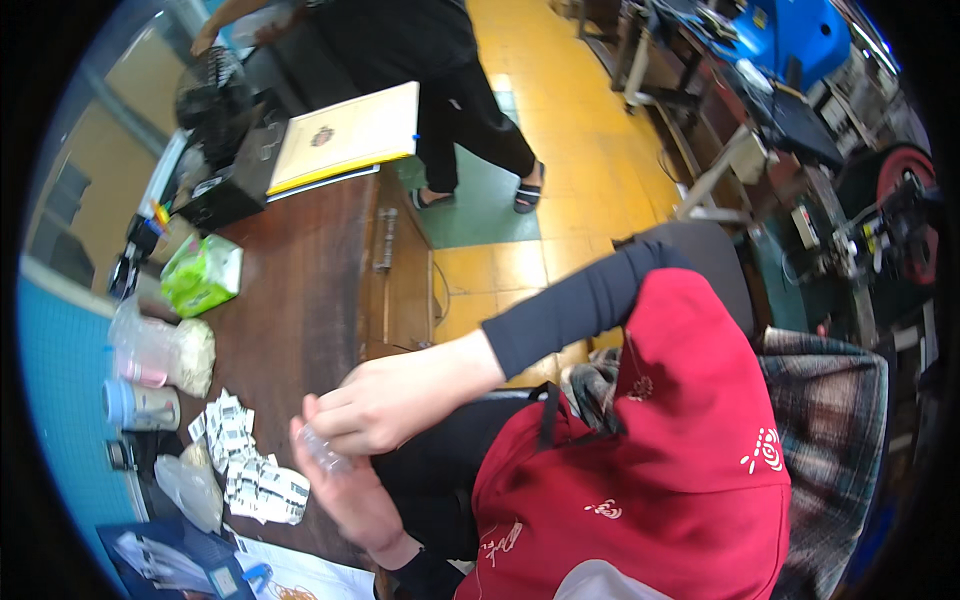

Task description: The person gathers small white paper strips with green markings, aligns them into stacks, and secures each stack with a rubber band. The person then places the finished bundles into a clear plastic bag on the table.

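Observation:
In front of the desk edge my two hands meet over a small clear plastic piece (324,450), perhaps a little bag; its exact kind is hard to make out. My left hand (355,503) is below, palm turned up, with the plastic at its fingers. From above, my right hand (412,396) reaches across with bent fingers pinching at the plastic. Its fingertips are partly hidden. Beside the hands, white slips with black print (262,485) lie in overlapping piles on the dark wooden desk (290,290).
Along the wall stand a lidded jar (140,405), plastic bags (190,490) and a green tissue pack (203,275). A yellow-edged folder (345,140) lies at the desk's far end, near a black fan (212,105). Behind it stands a person in dark clothes (400,45). Machinery (850,215) is at right.

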`<state>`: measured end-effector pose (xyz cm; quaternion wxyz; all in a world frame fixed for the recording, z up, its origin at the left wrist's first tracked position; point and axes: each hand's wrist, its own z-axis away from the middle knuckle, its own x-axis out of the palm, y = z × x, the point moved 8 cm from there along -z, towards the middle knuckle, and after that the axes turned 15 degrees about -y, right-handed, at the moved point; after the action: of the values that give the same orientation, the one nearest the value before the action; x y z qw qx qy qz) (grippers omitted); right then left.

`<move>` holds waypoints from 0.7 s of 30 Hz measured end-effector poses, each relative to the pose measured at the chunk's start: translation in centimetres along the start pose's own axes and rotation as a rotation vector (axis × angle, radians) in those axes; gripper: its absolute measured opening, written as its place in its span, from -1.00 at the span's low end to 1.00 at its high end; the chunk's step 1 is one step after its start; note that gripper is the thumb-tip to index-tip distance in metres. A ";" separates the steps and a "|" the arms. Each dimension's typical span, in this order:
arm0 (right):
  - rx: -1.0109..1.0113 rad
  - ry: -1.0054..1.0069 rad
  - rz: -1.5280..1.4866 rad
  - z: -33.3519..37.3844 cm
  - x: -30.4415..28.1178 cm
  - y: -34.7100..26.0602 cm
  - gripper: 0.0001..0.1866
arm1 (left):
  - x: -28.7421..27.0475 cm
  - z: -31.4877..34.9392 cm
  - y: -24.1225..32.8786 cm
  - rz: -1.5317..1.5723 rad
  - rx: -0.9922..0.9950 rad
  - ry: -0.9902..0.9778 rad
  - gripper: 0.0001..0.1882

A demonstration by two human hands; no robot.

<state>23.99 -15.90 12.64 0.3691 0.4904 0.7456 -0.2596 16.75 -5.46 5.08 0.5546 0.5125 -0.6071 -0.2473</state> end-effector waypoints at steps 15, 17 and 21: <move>-0.600 -0.443 -0.931 -8.7 10.5 -11.7 -0.54 | -6.1 18.4 19.9 -0.587 0.034 0.449 -0.76; -0.676 -0.547 -0.988 -8.7 12.1 -13.4 -0.60 | -1.9 19.6 23.0 -0.959 0.163 0.395 -0.81; -0.815 -0.561 -1.059 -9.2 14.4 -16.3 -0.72 | 6.5 25.0 27.3 -1.795 -0.148 0.675 -0.81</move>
<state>2.66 -7.51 6.97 0.5249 -0.1980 0.7977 -0.2213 -14.99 -8.33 25.01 0.3353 0.7942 0.2201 -0.4566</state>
